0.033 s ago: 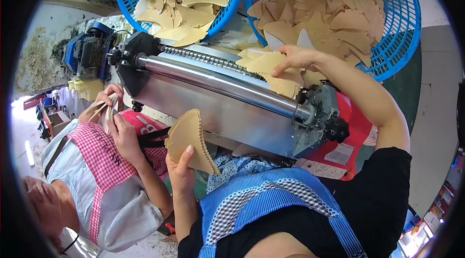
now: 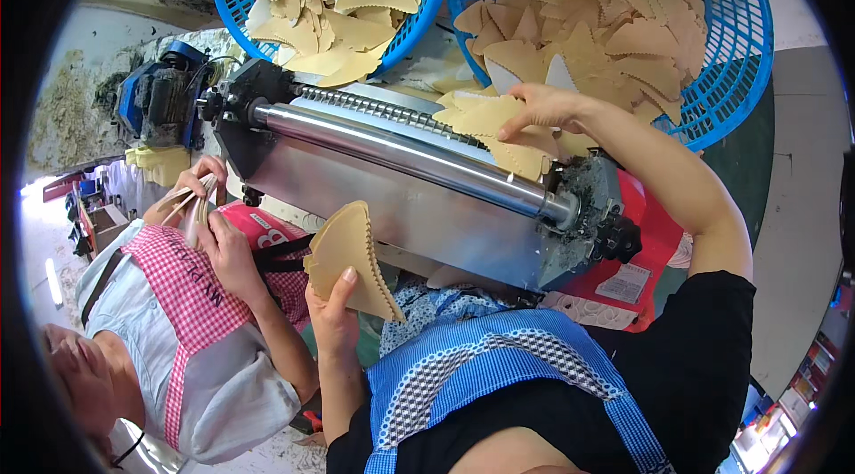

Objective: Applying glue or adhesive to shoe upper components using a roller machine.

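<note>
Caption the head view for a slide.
Left hand holds toothed tan pieces; right hand touches others beside the steel roller.

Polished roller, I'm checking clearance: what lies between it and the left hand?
In the head view, scalloped tan pieces and the metal plate lie between the left hand and the roller.
</note>
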Tool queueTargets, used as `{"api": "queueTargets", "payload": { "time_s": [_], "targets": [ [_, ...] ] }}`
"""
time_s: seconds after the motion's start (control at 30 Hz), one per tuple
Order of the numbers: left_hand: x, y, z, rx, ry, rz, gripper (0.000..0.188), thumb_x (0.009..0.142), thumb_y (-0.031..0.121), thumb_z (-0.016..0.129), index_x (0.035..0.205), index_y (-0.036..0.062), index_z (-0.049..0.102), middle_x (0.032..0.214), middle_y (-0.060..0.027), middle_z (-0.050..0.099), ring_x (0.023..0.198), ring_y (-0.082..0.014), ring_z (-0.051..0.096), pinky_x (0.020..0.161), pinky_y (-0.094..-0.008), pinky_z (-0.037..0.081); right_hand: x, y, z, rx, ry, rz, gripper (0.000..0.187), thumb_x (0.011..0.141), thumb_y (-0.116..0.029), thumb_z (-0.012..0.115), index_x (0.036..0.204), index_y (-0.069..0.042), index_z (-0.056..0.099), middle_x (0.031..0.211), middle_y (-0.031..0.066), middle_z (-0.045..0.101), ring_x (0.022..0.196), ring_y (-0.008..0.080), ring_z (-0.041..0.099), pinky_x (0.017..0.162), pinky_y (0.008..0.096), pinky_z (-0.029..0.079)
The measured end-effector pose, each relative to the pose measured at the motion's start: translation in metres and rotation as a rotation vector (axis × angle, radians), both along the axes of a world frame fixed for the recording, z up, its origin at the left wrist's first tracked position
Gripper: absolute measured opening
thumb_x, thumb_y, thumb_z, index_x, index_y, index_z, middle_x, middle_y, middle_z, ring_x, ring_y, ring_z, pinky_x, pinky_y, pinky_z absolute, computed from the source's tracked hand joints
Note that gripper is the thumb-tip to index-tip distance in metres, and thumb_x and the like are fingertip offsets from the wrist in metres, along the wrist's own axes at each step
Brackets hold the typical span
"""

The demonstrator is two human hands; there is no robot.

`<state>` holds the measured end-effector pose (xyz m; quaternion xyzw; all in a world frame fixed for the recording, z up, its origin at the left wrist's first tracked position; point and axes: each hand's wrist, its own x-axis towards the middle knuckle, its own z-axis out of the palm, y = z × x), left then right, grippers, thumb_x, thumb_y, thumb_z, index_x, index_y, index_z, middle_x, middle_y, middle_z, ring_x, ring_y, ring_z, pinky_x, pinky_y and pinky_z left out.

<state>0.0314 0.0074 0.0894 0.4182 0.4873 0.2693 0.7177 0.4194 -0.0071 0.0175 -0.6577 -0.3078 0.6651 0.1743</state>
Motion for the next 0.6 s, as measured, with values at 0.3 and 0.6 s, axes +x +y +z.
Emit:
{"api": "queueTargets", "payload": {
  "time_s": [0.3,0.6],
  "targets": [
    [0.006,0.003,0.000,-0.008,-0.024,0.051,0.038,0.083,0.009,0.060,0.118,-0.0015,0.051,0.104,-0.0075,0.061,0.093,-0.0147,0.060,0.083,-0.0285,0.046,0.044,0.007,0.004,0.322,0.048,-0.162,0.025,0.070,-0.011,0.068,0.093,-0.006,0.061,0.089,0.0054,0.060,0.089,0.0145,0.054,0.077,0.0329,0.046],
    [-0.008,0.004,0.004,-0.049,-0.036,0.094,0.043,0.083,0.010,0.059,0.124,0.0007,0.047,0.107,-0.0068,0.059,0.095,-0.0170,0.059,0.084,-0.0300,0.048,0.238,-0.012,0.071,0.603,-1.916,-0.324,0.041,0.073,-0.027,0.072,0.104,-0.003,0.059,0.102,0.0165,0.060,0.098,0.0288,0.056,0.082,0.0420,0.046]
  ]
}}
